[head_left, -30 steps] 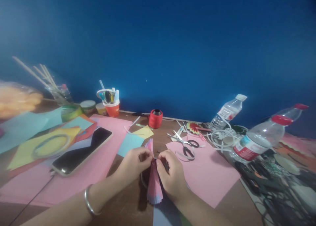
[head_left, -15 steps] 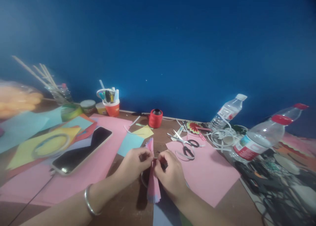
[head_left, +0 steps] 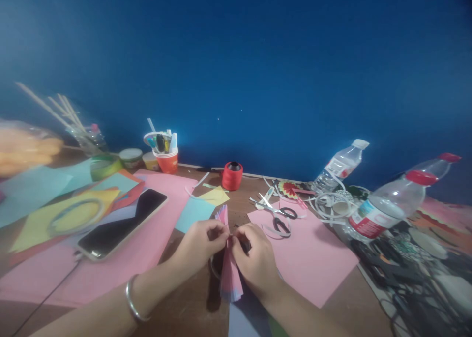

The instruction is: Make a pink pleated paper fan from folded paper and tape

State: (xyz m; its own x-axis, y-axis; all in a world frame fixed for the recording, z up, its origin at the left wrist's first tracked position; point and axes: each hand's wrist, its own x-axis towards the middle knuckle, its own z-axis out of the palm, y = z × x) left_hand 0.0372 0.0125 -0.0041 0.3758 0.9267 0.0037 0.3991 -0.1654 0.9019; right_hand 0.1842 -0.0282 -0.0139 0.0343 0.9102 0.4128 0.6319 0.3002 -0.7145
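Observation:
A pleated strip of pink paper [head_left: 230,275] with bluish ends stands narrow between my hands over the table, its folds pressed together at the middle. My left hand [head_left: 206,238] is closed in a pinch at its middle from the left. From the other side my right hand [head_left: 254,258] pinches at the same spot, thumb and index finger meeting the left fingertips. Something thin and pale shows between the fingertips, too small to make out. Below the left fingers a thin pale loop [head_left: 214,268] curves beside the paper.
Scissors [head_left: 277,214] lie on a pink sheet [head_left: 313,263] at right. Behind stands a red thread spool [head_left: 232,176]. A phone [head_left: 123,224] rests on coloured paper at left, near a red cup [head_left: 167,160] of pens. Bottles [head_left: 391,204] and cables [head_left: 409,288] crowd the right side.
The lower end of the pleated paper has spread slightly and swung a little to the right. Both hands stay pinched at its middle.

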